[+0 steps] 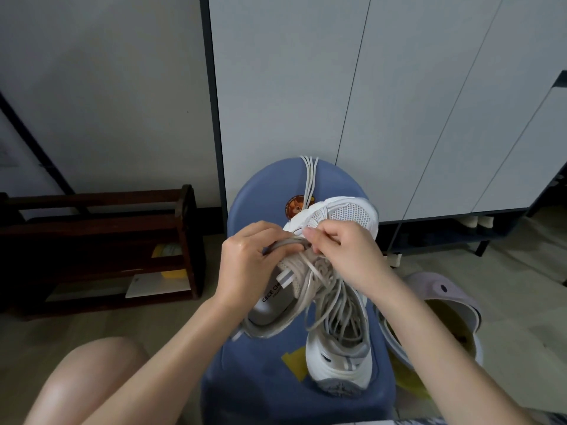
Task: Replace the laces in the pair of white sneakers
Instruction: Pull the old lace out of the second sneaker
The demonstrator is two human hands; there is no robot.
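Observation:
A white sneaker [346,214] with a mesh toe lies across a blue stool [260,194], its opening toward me. My left hand [248,265] grips the shoe's side at the eyelets. My right hand [343,256] pinches the greyish old lace [325,289] at the eyelets near the toe. Loosened loops of that lace hang in a tangle below my hands. The second white sneaker [340,360] stands on the stool under the tangle, heel toward me. Clean white laces [308,176] lie stretched over the stool's far edge.
A dark wooden shoe rack [101,246] stands on the floor at the left. White cabinet doors [399,102] rise behind the stool. A lilac clog [441,289] and a yellow-lined shoe [435,326] lie on the floor at the right. My bare knee [92,381] is at the lower left.

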